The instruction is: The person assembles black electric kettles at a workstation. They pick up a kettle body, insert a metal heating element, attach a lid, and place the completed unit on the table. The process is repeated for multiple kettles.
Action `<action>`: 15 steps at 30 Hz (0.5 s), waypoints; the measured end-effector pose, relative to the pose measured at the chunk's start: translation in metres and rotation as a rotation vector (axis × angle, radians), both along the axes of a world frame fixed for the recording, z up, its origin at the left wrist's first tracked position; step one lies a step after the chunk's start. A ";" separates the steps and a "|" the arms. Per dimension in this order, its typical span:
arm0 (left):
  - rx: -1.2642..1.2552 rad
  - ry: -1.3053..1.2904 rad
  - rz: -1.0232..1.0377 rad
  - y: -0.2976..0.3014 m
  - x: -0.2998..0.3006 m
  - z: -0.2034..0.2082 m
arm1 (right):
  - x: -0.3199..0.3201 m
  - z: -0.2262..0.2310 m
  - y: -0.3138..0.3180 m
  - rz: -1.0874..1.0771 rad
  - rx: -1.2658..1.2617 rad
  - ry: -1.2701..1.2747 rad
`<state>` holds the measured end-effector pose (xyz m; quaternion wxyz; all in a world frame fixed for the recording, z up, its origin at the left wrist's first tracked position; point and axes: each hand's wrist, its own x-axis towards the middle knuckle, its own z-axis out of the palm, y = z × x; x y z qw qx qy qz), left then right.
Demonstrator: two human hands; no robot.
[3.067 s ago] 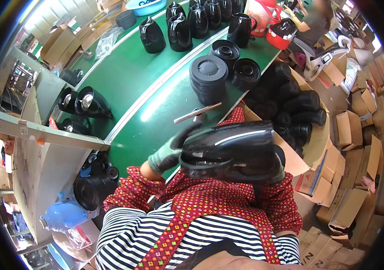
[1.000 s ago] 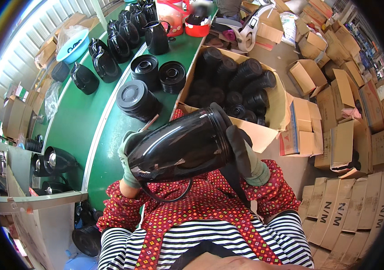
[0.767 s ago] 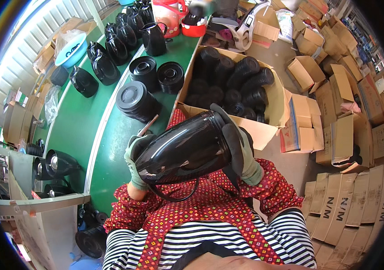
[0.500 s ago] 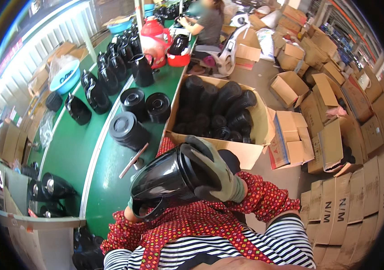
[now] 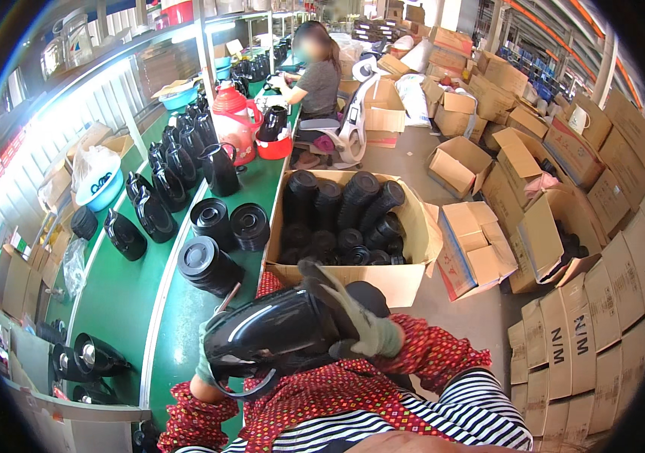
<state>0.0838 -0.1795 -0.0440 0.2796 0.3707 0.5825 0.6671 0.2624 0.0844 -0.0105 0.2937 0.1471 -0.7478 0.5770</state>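
A glossy black jug (image 5: 262,336) lies on its side across my lap, its curved handle low at the left. My gloved left hand (image 5: 205,359) is at its left end, fingers mostly hidden behind it. Across the right end lies my gloved right hand (image 5: 353,313), its fingers bent over the jug's ribbed base and gripping it. A dark rounded thing (image 5: 371,296) shows partly beyond that hand; its kind is unclear. Just past the jug, a thin metal rod (image 5: 228,297) leans near a stack of black round ribbed parts (image 5: 209,266) on the green bench (image 5: 115,317).
Two more black stacks (image 5: 250,224) and rows of black jugs (image 5: 158,215) stand along the bench, with a red jug (image 5: 233,124) farther off. A carton (image 5: 405,281) of stacked black parts is ahead. A person (image 5: 315,83) sits at the far bench. Cartons (image 5: 564,332) line the right.
The view has tilted up, showing more of the far bench and shelves. The jug sits slightly lower and further left in view, still between both hands.
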 end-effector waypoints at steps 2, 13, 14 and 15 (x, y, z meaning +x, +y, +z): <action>0.133 -0.107 0.065 -0.010 0.006 0.014 | -0.002 0.022 -0.021 0.037 -0.182 0.064; 0.188 -0.346 -0.069 -0.016 -0.012 -0.014 | -0.002 0.010 -0.030 0.036 -0.258 0.070; 0.234 -0.433 -0.058 -0.022 -0.016 -0.025 | -0.002 0.007 -0.033 -0.001 -0.234 0.098; 0.169 -0.029 0.095 -0.006 0.000 0.019 | -0.003 0.000 -0.031 0.048 -0.514 -0.112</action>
